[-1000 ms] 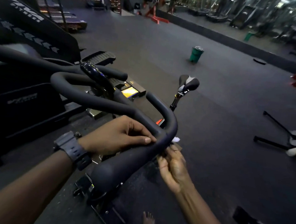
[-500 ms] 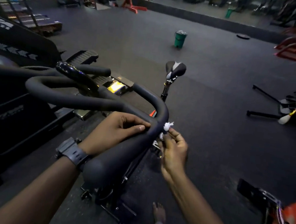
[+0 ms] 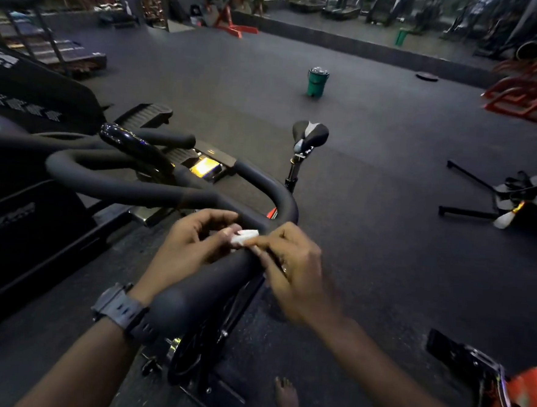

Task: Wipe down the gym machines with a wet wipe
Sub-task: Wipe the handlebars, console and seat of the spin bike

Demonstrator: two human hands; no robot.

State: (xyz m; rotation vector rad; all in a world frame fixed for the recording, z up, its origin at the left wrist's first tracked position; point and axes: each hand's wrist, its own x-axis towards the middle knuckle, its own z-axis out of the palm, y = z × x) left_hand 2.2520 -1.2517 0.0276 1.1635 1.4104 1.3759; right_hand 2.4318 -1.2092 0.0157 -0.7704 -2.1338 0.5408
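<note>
Dark rubber flooring (image 3: 376, 147) stretches back to a low ledge, with a green bin (image 3: 317, 82) standing well beyond the hands and red frames (image 3: 529, 91) off to the far right. Close up, a person stands over an exercise bike, its saddle (image 3: 310, 134) rising past the far end of the black padded handlebar (image 3: 211, 282).

Both hands meet on top of that bar, and the wet wipe (image 3: 242, 236) sits between them, small and bunched. The left hand (image 3: 191, 245), with a dark watch (image 3: 123, 310) on its wrist, pinches the wipe's left end with curled fingertips. The right hand (image 3: 291, 268) lies just right of it, fingers bent over the bar; its index fingertip (image 3: 258, 243) touches the wipe's near edge, but blur keeps me from telling whether it truly grips the wipe.

It looks like the wipe is being readjusted or passed across before the next stroke. To do that well, I'd judge the wad should be spread out flatter so more damp surface meets the foam, then wrapped partly round the bar, not dabbed on top. One hand ought to steady the bar beside the grip while the other draws the wipe along the curve toward the far bend, turning it to reach the underside. A wipe this crumpled may skip patches.
</note>
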